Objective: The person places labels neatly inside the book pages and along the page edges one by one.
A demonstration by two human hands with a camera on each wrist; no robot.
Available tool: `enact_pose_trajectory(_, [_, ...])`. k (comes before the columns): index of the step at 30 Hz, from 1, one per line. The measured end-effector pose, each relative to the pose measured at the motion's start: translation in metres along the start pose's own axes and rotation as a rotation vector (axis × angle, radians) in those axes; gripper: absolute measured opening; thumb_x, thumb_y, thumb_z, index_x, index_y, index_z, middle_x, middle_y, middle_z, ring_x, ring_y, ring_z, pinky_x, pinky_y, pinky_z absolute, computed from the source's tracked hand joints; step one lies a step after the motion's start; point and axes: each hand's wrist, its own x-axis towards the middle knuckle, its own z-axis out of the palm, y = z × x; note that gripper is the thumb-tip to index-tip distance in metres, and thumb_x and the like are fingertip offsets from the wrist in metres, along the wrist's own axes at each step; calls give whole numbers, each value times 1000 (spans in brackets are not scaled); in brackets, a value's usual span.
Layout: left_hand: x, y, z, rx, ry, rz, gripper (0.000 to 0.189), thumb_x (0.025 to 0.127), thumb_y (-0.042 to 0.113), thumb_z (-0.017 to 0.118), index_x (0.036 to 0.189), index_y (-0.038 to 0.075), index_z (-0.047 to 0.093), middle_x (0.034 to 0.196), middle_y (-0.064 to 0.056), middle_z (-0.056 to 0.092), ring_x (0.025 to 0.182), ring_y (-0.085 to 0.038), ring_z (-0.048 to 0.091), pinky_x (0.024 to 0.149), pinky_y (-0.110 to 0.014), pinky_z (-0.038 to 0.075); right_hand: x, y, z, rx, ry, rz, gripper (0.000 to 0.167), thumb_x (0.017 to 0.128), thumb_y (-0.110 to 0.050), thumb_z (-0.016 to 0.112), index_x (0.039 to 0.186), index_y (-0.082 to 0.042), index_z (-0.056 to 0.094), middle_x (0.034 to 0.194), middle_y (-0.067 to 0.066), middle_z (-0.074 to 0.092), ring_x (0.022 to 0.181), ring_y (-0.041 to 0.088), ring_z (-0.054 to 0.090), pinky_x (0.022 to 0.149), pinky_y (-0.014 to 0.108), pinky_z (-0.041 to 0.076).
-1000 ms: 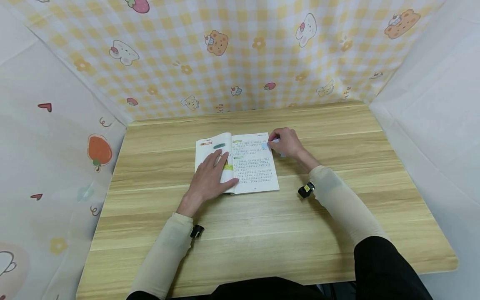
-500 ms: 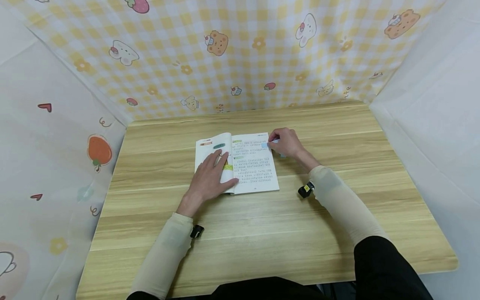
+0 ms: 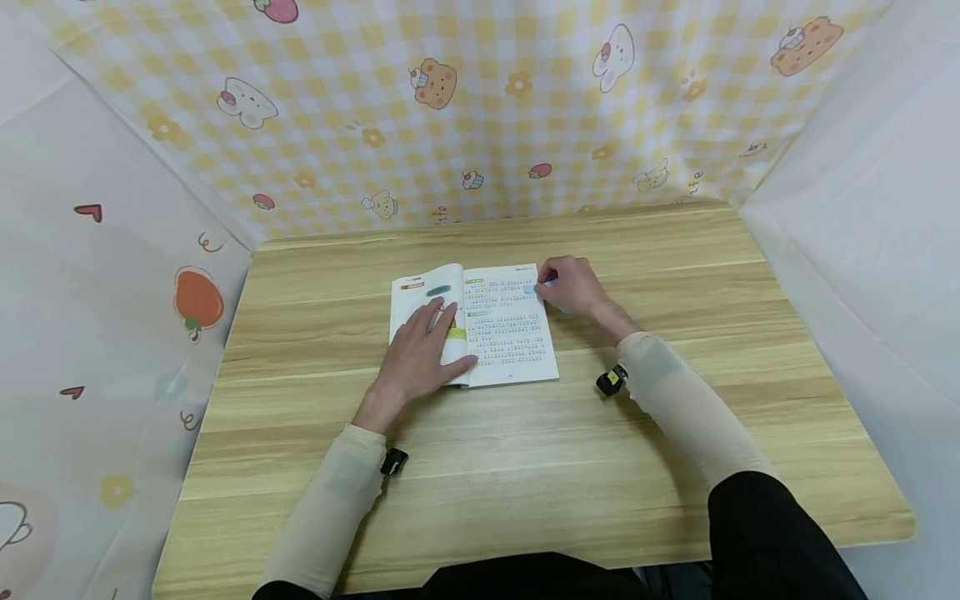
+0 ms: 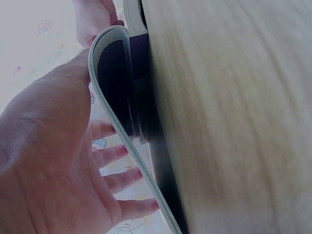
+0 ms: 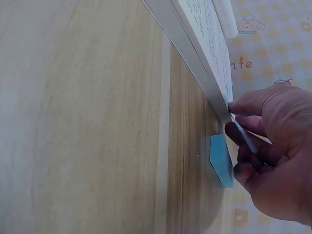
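An open book (image 3: 510, 333) lies on the table with printed text on its right page. My left hand (image 3: 416, 354) rests on the left page with its fingers spread, the thumb reaching over the fold onto the right page. At the upper part of the right page's outer edge, a light blue sticky note (image 3: 529, 289) overlaps the paper. My right hand (image 3: 576, 287) pinches the part of this note that sticks out past the edge, as the right wrist view also shows. A thick blue pad of sticky notes (image 5: 222, 161) sits on the table beside the book, mostly hidden under that hand in the head view.
The wooden table (image 3: 480, 483) extends around the book on all sides. A yellow checked cloth (image 3: 495, 125) hangs behind it, and white sheets (image 3: 112, 317) stand at both sides. Each forearm carries a small black wrist camera (image 3: 612, 380).
Both hands and the book keep their places. Beside the right fingers, the outer part of the sticky note looks darker than before.
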Motion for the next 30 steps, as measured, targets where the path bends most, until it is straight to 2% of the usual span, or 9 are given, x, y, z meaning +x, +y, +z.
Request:
enact_pose_trajectory(5, [0,0,-1,-3,4,0,102,104,68,69,180,12,29,189,-17,23,174,-45,27,137,-68,33,-2,1,1,-47,24,-48,13,102,-12,76,101,0,78,108,20,78,101,35,70,96,50,59])
enact_pose_trajectory(10, [1,1,-1,1,-1,-2,103,104,68,70,180,12,29,189,-17,23,174,-45,26,137,-68,33,-8,4,2,-61,43,-131,21,107,-9,65,114,5,79,123,25,78,120,44,70,109,58,57])
enact_pose_trajectory(13, [1,2,-1,-3,-5,-6,103,104,67,70,180,12,29,189,-17,23,175,-45,26,138,-68,32,-13,7,2,-84,34,-236,26,108,-6,61,123,8,78,132,27,78,129,46,71,115,61,57])
enact_pose_trajectory(16, [1,2,-1,-7,-4,-7,103,104,67,71,180,12,29,189,-17,23,175,-44,25,138,-67,32,-20,10,1,-124,12,-370,29,107,-6,65,128,9,78,135,28,78,133,47,72,119,61,57])
enact_pose_trajectory(18, [1,2,-1,-7,-4,-7,103,103,67,71,180,12,29,189,-17,23,175,-44,25,139,-67,32,-23,13,1,-165,4,-460,31,107,-8,67,130,9,78,136,28,78,134,47,73,121,61,56])
enact_pose_trajectory(21, [1,2,-1,-4,-4,-5,103,103,67,70,180,12,29,190,-17,22,175,-44,25,139,-67,32,-28,17,2,-247,-12,-541,36,108,-15,70,132,9,77,140,28,76,136,47,71,120,63,55])
enact_pose_trajectory(25, [0,2,-1,-3,-5,-2,104,103,68,70,180,12,29,190,-17,22,175,-45,26,138,-67,32,-34,21,2,-338,-47,-541,46,109,-28,70,139,6,75,149,25,71,143,45,64,120,65,50])
enact_pose_trajectory(30, [1,1,-1,-8,0,0,103,103,68,70,180,12,29,190,-16,22,175,-45,25,138,-68,32,-36,23,2,-380,-87,-521,52,113,-37,64,150,-1,70,159,20,66,152,44,57,124,65,44])
